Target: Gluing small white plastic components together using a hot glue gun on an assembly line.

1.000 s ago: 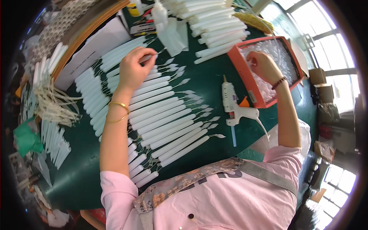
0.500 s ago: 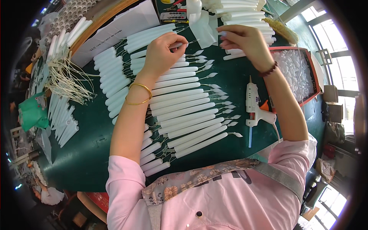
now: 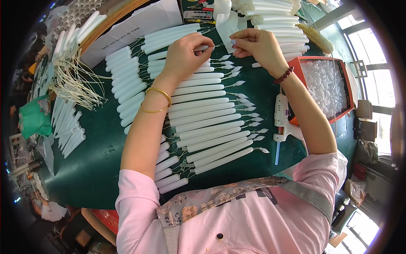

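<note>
My left hand [image 3: 190,55] is closed over the upper part of the row, its thumb and finger pinching the end of a white candle stick [image 3: 203,48]. From that end a thin wire [image 3: 219,45] sticks out to the right. My right hand [image 3: 259,45] faces it with thumb and forefinger pinched together close to the wire's tip; what they hold, if anything, is too small to make out. Below my hands lies a row of white candle sticks [image 3: 207,123], many with a clear flame-shaped tip [image 3: 264,150] on a wire at the right end.
On the green table [image 3: 97,158] a white glue gun [image 3: 281,112] lies beside my right forearm. A red box [image 3: 350,103] of clear flame tips stands at right. More white sticks [image 3: 127,82], pale wires [image 3: 78,91], a paper roll [image 3: 227,26] and a remote [image 3: 198,15] lie around.
My right hand has moved left toward the wire, and its fingers have closed together. My left hand has shifted slightly right, still pinching the candle stick. The whole view has shifted a little.
</note>
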Demonstrator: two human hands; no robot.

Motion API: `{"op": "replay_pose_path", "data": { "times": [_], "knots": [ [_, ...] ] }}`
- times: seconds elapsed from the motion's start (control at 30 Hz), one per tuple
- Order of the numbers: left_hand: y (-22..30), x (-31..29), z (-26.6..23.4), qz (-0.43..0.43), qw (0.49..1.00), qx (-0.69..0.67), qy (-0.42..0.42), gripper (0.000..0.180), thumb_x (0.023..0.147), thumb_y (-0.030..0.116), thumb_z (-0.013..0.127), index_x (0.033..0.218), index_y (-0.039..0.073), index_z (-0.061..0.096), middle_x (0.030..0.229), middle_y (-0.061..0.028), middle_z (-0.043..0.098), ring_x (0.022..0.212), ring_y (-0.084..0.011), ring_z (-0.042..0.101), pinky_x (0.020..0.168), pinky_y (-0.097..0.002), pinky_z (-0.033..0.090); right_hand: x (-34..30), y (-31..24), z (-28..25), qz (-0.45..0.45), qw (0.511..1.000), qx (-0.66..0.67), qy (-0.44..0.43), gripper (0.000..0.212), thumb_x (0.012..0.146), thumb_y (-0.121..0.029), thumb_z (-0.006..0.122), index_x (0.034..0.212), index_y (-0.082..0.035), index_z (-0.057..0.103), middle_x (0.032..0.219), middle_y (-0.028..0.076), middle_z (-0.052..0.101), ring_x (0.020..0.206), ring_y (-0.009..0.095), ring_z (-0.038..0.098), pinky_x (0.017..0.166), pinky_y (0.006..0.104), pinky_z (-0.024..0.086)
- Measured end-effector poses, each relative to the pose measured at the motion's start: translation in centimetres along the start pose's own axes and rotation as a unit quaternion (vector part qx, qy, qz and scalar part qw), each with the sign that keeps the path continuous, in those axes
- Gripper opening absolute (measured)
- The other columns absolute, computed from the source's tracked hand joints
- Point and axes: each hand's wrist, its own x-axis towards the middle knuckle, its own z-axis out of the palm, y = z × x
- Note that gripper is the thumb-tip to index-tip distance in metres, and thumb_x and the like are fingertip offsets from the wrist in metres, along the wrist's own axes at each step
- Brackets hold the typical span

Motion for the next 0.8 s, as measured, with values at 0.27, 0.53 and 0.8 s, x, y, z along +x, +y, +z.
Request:
{"op": "replay_pose_path", "data": {
  "times": [0.27,0.53,0.8],
  "knots": [
    [0.1,0.0,-0.1,0.005,1.0,0.001,0.003,0.009,0.09,0.002,0.077,0.099,0.001,0.075,0.096,-0.0056,0.074,0.084,-0.016,0.074,0.08,-0.0258,0.061,0.7,0.7,1.2,-0.009,1.0,0.015,-0.006,0.022,0.101,-0.007,0.068,0.118,0.005,0.075,0.096,0.01,0.077,0.081,0.013,0.077,0.078,0.0232,0.063],
    [0.4,0.3,0.4,-0.001,1.0,-0.004,-0.001,0.008,0.09,0.001,0.076,0.097,0.001,0.075,0.096,-0.0058,0.074,0.084,-0.017,0.073,0.081,-0.0262,0.061,0.3,0.5,0.5,0.004,0.998,0.039,-0.048,0.029,0.101,-0.003,0.067,0.128,0.003,0.07,0.111,0.012,0.075,0.096,0.016,0.076,0.086,0.0262,0.062],
    [-0.2,0.1,0.5,-0.017,0.999,0.049,-0.007,0.006,0.089,0.007,0.078,0.094,0.003,0.076,0.09,-0.0055,0.073,0.082,-0.0204,0.073,0.078,-0.0284,0.059,-18.9,-5.6,-5.2,0.007,0.902,-0.431,0.012,0.035,0.093,0.009,0.057,0.124,-0.002,0.068,0.121,0.018,0.069,0.107,0.042,0.067,0.092,0.0434,0.056]
  ]
}}
